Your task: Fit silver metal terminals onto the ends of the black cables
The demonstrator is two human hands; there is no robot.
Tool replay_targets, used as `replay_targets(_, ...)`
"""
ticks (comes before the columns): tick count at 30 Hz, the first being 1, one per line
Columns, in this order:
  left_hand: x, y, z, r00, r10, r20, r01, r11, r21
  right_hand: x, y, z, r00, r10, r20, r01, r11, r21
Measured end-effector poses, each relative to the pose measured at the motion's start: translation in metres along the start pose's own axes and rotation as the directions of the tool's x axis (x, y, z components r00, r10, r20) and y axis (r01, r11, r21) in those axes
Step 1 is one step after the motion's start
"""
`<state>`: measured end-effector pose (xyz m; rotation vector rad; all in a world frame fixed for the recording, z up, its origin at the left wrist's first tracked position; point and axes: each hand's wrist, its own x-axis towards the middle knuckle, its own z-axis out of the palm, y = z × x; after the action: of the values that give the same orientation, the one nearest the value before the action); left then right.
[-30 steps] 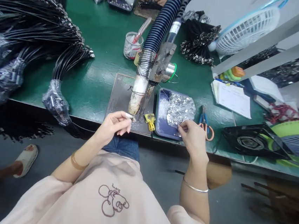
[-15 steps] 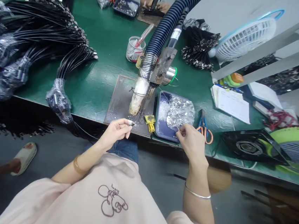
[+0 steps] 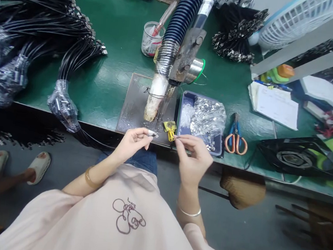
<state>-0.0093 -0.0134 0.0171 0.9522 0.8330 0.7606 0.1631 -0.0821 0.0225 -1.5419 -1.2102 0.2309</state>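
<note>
My left hand (image 3: 133, 143) is closed in a pinch at the front edge of the dark work mat (image 3: 128, 111), holding a small metal connector (image 3: 155, 135) at the fingertips. White wrapping covers one of its fingertips. My right hand (image 3: 193, 157) also pinches, just in front of a yellow clip (image 3: 171, 131); whatever is between its fingertips is too small to make out. Behind it lies a blue tray (image 3: 219, 147) with small silvery metal pieces (image 3: 208, 115) on clear plastic. A soldering iron (image 3: 165, 105) in a metal clamp points down at the mat, beside a wrapped hose (image 3: 157, 92).
Bundles of black cables (image 3: 46, 23) cover the left of the green table (image 3: 119, 30). A tub (image 3: 152, 41) and a solder spool (image 3: 195, 70) stand behind the mat. Orange-handled pliers (image 3: 236, 137), a black fan (image 3: 294, 157) and papers (image 3: 277, 106) lie to the right.
My right hand has moved left from the tray towards my left hand, its fingers still pinched. My left hand stays near the mat's edge. The camera view has shifted slightly.
</note>
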Motion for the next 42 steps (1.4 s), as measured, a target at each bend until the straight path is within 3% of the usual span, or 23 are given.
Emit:
replay_targets(2, 0.000, 0.000, 0.001, 0.999, 0.035, 0.005, -0.035, 0.999, 0.035, -0.006, -0.005, 0.014, 0.999, -0.023, 0.039, 0.022, 0.999, 0.027)
replay_targets(4, 0.000, -0.002, 0.001, 0.997, 0.072, 0.003, -0.072, 0.994, 0.080, -0.008, -0.005, 0.023, 0.991, 0.021, 0.130, -0.036, 0.994, 0.108)
replay_targets(9, 0.000, -0.011, -0.001, 0.978, 0.200, -0.060, -0.184, 0.961, 0.206, -0.004, 0.001, 0.028, 0.954, 0.083, 0.289, -0.151, 0.963, 0.222)
replay_targets(13, -0.002, -0.014, -0.002, 0.925, 0.379, -0.013, -0.335, 0.832, 0.442, -0.002, -0.001, 0.026, 0.945, 0.069, 0.321, -0.140, 0.969, 0.204)
replay_targets(15, -0.004, -0.013, -0.001, 0.911, 0.413, 0.016, -0.369, 0.795, 0.481, -0.004, -0.004, 0.027, 0.942, 0.049, 0.333, -0.118, 0.975, 0.191)
replay_targets(18, -0.007, -0.012, 0.002, 0.956, 0.290, 0.042, -0.281, 0.868, 0.409, -0.009, -0.009, 0.029, 0.966, -0.049, 0.253, 0.025, 0.995, 0.098)
replay_targets(20, -0.007, -0.010, 0.001, 0.984, 0.149, 0.097, -0.171, 0.944, 0.281, -0.013, -0.010, 0.031, 0.971, -0.157, 0.179, 0.157, 0.987, 0.012)
replay_targets(22, -0.007, -0.008, -0.001, 0.987, 0.036, 0.157, -0.058, 0.988, 0.140, -0.017, -0.010, 0.032, 0.969, -0.199, 0.146, 0.202, 0.979, -0.007)
replay_targets(24, -0.006, -0.004, -0.004, 0.983, -0.028, 0.179, 0.019, 0.998, 0.053, -0.018, -0.009, 0.032, 0.981, -0.136, 0.136, 0.132, 0.991, 0.040)
replay_targets(27, -0.005, 0.000, -0.006, 0.984, -0.039, 0.175, 0.038, 0.999, 0.012, -0.017, -0.007, 0.030, 0.987, -0.014, 0.163, -0.003, 0.994, 0.106)
replay_targets(34, -0.006, 0.001, -0.003, 0.983, 0.011, 0.181, -0.015, 1.000, 0.025, -0.013, -0.009, 0.029, 0.967, -0.002, 0.253, -0.045, 0.983, 0.180)
replay_targets(42, -0.003, 0.000, -0.008, 0.984, -0.038, 0.175, 0.031, 0.999, 0.042, -0.009, -0.006, 0.024, 0.942, 0.053, 0.331, -0.141, 0.959, 0.246)
